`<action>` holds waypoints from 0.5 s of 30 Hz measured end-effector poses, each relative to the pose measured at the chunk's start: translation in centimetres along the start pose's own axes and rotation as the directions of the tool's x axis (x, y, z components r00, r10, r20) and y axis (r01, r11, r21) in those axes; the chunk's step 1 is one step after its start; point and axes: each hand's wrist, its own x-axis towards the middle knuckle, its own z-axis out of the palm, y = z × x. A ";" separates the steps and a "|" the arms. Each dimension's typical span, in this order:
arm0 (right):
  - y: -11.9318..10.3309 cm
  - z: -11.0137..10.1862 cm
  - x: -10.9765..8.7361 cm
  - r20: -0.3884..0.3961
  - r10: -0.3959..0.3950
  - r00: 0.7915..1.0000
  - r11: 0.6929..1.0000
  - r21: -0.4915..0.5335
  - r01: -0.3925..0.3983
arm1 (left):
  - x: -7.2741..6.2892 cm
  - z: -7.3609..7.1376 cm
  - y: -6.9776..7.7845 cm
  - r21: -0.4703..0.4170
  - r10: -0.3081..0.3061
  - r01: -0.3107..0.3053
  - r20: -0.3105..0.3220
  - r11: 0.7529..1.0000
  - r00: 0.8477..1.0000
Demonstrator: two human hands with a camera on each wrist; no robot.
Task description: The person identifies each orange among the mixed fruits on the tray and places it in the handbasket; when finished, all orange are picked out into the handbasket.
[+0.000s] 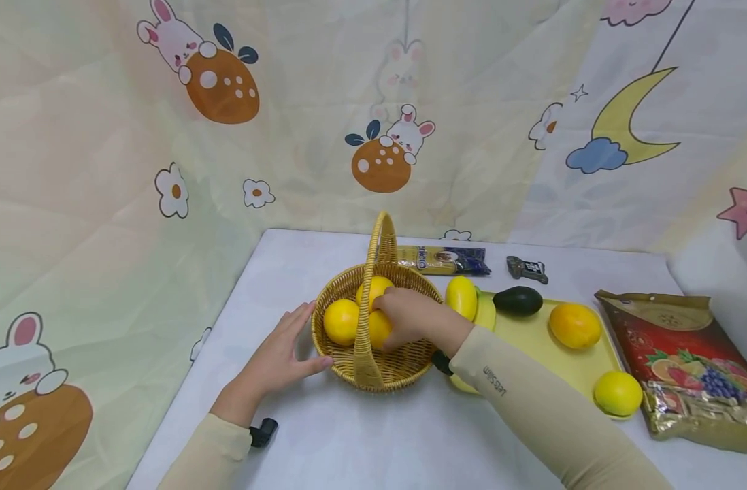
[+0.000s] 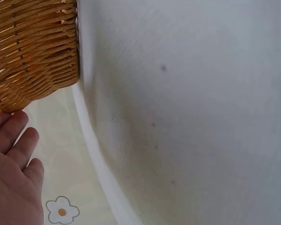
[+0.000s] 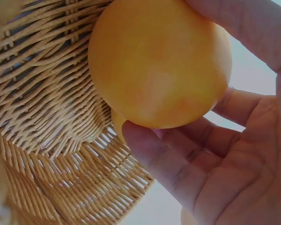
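Note:
A wicker basket [image 1: 404, 373] with a tall arched handle stands on the white table, holding round yellow-orange oranges. One orange [image 1: 341, 322] lies at its left side and another orange [image 1: 373, 290] towards the back, partly behind the handle. Reaching in from the right, my right hand [image 1: 419, 314] grips a third orange [image 3: 159, 61], thumb and fingers round it; the handle covers part of this fruit in the head view. My left hand [image 1: 272, 357] rests against the basket's left side, fingers extended and thumb near the front rim. In the left wrist view its fingertips [image 2: 19, 117] meet the wicker.
Right of the basket is a yellow tray [image 1: 535, 350] with a banana [image 1: 486, 312], an avocado [image 1: 518, 301], an orange-yellow fruit [image 1: 575, 326] and a yellow fruit [image 1: 618, 393]. Behind are a pasta packet [image 1: 441, 260] and a small dark packet [image 1: 527, 269]. A red bag [image 1: 692, 347] lies far right.

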 end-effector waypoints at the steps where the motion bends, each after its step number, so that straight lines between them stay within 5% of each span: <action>1: -0.1 0.0 0.0 0.001 -0.005 1.000 1.000 -0.005 0.005 | 0.0 0.0 0.0 0.001 -0.001 0.001 0.000 1.000 1.000; 15: -0.5 0.2 0.1 0.032 0.017 0.999 0.999 -0.045 -0.015 | 0.0 0.0 0.0 -0.017 0.005 -0.005 -0.004 1.000 1.000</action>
